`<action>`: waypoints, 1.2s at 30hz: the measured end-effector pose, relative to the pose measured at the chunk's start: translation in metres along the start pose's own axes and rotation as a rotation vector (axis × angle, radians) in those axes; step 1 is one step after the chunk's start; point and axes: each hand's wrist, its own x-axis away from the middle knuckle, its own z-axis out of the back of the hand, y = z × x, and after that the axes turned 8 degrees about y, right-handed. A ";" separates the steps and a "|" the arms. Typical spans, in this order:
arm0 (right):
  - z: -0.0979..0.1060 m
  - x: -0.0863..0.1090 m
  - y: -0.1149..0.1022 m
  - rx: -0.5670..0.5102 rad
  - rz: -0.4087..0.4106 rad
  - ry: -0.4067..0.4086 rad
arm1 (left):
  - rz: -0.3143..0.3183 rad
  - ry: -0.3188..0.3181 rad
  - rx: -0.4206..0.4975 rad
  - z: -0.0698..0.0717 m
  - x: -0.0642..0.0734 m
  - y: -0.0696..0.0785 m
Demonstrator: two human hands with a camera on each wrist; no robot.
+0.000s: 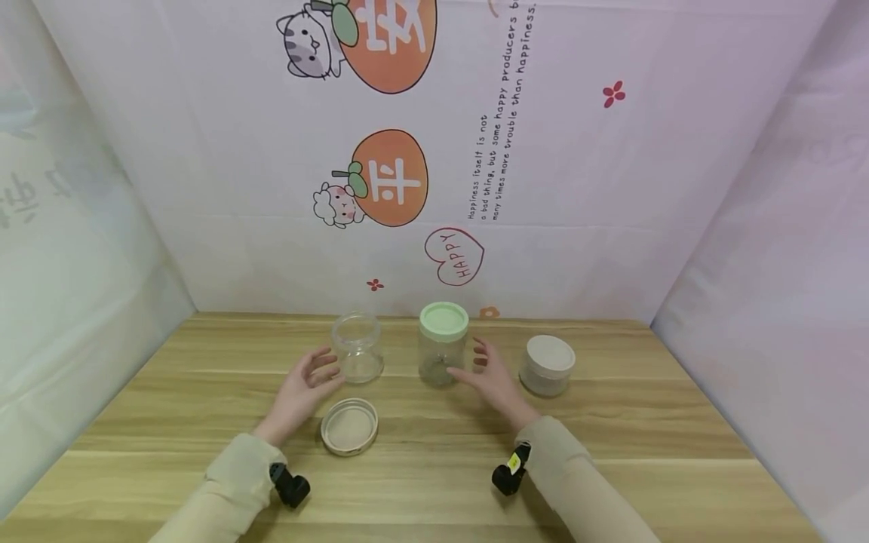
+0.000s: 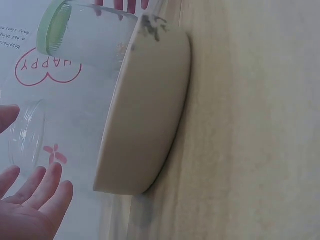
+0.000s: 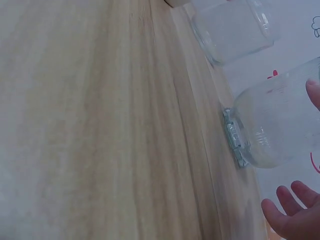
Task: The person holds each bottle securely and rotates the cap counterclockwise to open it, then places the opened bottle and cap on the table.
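My left hand (image 1: pixel 314 383) is beside a lidless clear glass jar (image 1: pixel 360 362), fingers spread and bent slightly toward its left side. In the left wrist view, that hand's fingers (image 2: pixel 47 190) and thumb have the glass jar (image 2: pixel 27 135) behind them. A cream round lid (image 1: pixel 349 427) lies on the table just in front of this jar. Around the right side of a clear jar with a pale green lid (image 1: pixel 444 320) is my right hand (image 1: pixel 495 385), its thumb crossing the jar's front. The right wrist view shows the jar's glass body (image 3: pixel 270 120) between thumb and spread fingers (image 3: pixel 277 215).
A short, frosted-looking jar with a white lid (image 1: pixel 548 366) stands right of my right hand. The wood-grain table (image 1: pixel 421 490) ends at a printed white cloth backdrop (image 1: pixel 563 249), and more white cloth hangs at both sides.
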 end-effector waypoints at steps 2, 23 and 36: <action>-0.002 -0.003 0.000 -0.001 0.007 -0.001 | -0.004 -0.001 -0.005 -0.001 0.002 0.001; -0.020 -0.020 0.000 -0.043 0.055 -0.016 | -0.044 -0.061 0.121 -0.016 0.013 0.010; -0.029 -0.023 -0.002 -0.076 0.095 -0.016 | -0.085 -0.021 0.175 -0.035 0.012 0.025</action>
